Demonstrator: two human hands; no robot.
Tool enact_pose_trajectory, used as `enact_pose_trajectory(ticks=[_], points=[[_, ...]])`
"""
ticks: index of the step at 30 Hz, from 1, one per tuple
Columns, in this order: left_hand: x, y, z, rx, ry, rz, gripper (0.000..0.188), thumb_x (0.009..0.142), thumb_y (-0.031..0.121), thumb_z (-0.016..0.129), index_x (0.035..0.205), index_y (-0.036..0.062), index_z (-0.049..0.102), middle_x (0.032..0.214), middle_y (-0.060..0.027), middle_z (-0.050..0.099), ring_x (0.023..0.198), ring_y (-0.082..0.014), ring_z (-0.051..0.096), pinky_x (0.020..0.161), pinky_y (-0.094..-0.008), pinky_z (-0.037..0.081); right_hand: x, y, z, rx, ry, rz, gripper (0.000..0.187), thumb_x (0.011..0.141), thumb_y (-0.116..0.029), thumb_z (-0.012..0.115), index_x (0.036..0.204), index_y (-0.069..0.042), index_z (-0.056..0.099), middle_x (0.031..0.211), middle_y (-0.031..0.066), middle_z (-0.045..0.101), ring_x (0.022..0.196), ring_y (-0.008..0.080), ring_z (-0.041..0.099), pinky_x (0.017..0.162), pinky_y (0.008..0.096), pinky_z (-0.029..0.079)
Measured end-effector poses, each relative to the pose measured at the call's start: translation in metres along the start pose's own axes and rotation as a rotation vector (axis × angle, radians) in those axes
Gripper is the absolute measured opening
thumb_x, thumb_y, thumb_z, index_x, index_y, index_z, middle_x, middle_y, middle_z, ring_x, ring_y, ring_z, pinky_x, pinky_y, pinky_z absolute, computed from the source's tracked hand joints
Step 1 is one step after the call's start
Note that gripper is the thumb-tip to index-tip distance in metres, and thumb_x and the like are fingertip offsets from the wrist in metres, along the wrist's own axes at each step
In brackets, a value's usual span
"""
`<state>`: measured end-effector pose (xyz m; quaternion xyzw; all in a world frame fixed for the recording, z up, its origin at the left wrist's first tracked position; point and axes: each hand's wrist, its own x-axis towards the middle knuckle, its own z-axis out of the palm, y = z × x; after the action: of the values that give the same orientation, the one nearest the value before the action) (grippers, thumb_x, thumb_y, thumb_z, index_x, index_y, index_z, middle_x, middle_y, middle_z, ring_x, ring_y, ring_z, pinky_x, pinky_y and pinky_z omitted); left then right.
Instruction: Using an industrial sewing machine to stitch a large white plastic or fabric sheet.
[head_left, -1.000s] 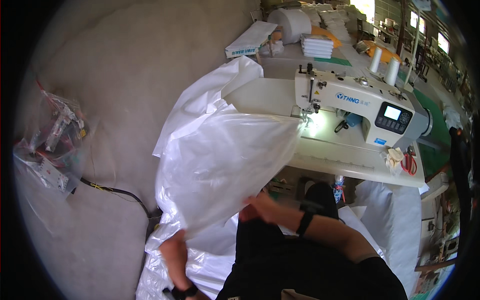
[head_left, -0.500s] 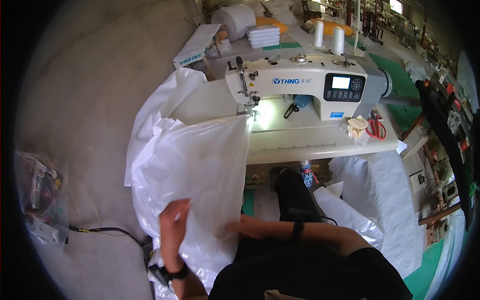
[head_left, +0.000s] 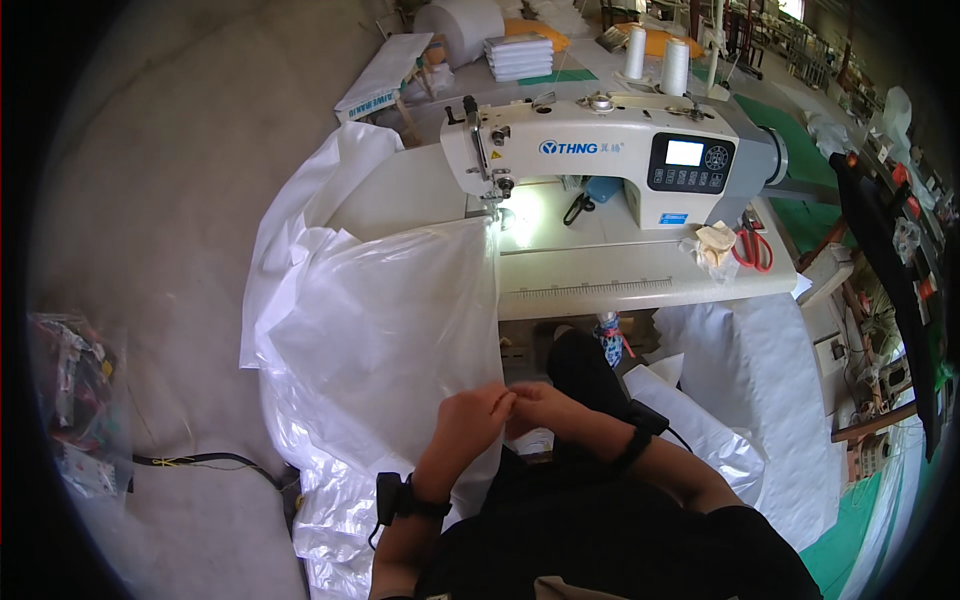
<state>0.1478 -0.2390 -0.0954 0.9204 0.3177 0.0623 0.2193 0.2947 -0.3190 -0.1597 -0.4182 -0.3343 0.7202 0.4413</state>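
Observation:
A wide white plastic sheet (head_left: 370, 300) hangs from the sewing machine's lit needle area over the table's front edge toward my lap. Its right edge runs nearly straight down from the needle. My left hand (head_left: 472, 415) is closed in a pinch at that edge, well below the needle. Fingertip to fingertip with it, my right hand (head_left: 545, 408) is also closed at the same edge of the sheet. The white sewing machine (head_left: 590, 150) has a lit screen on its panel. The exact bit of sheet between my fingers is hidden.
Red-handled scissors (head_left: 752, 248) and a crumpled cloth (head_left: 714, 250) lie at the table's right end. Small black snips (head_left: 578, 208) rest under the machine arm. Thread cones (head_left: 674, 68) stand behind. White sheeting (head_left: 745, 400) hangs at right; a black cable (head_left: 215, 460) crosses the floor.
My left hand has moved right and lower, from over the sheet to its right edge. My right hand has shifted right and up, meeting it there.

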Motion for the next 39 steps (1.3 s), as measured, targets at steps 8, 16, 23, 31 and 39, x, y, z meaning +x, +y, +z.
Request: enact_pose_trajectory(ticks=[8,16,23,31,39], points=[[0.008,-0.035,0.004,0.395,0.345,0.076,0.019,0.077,0.021,0.064,0.086,0.0049,0.059,0.084,-0.0099,0.057,0.083,-0.0283,0.055,0.071,-0.0391,0.045,0.074,0.004,-0.018,-0.607,0.713,-0.476,0.027,0.09,-0.026,0.051,0.094,-0.001,0.061,0.078,0.0092,0.063,0.069,0.018,0.061,0.06,0.0313,0.049],[0.014,-0.042,-0.042,-1.032,0.222,-0.298,0.018,0.087,0.016,0.049,0.076,0.003,0.056,0.069,-0.0145,0.06,0.057,-0.0306,0.059,0.055,-0.0367,0.046,0.045,-0.007,0.0,0.042,0.589,-0.304,0.025,0.092,-0.024,0.05,0.092,-0.001,0.06,0.075,0.0029,0.058,0.067,0.0088,0.055,0.059,0.0278,0.045],[0.001,-0.011,-0.002,-0.012,0.089,0.162,0.018,0.086,0.021,0.056,0.077,0.0047,0.056,0.068,-0.018,0.058,0.064,-0.0375,0.058,0.056,-0.0424,0.046,0.054,-0.024,0.002,-0.111,0.725,-0.379,0.033,0.092,-0.031,0.052,0.093,0.001,0.058,0.076,0.0037,0.058,0.067,0.0097,0.051,0.059,0.0269,0.043],[0.007,-0.018,-0.044,0.049,0.099,-0.033,0.022,0.085,0.028,0.06,0.084,0.0065,0.06,0.08,-0.016,0.062,0.077,-0.0348,0.059,0.067,-0.0407,0.047,0.067,-0.013,-0.014,0.007,0.693,-0.423,0.034,0.095,-0.031,0.048,0.087,-0.001,0.06,0.066,0.0005,0.055,0.057,0.0094,0.05,0.053,0.0252,0.04],[0.012,-0.198,-0.074,0.648,0.335,-0.642,0.034,0.084,0.028,0.061,0.112,0.0093,0.058,0.121,-0.0113,0.054,0.101,-0.033,0.055,0.083,-0.0474,0.045,0.06,-0.021,-0.012,0.228,0.615,-0.317,0.029,0.097,-0.028,0.046,0.086,-0.005,0.06,0.063,-0.0028,0.051,0.05,0.0056,0.043,0.045,0.0227,0.035]])
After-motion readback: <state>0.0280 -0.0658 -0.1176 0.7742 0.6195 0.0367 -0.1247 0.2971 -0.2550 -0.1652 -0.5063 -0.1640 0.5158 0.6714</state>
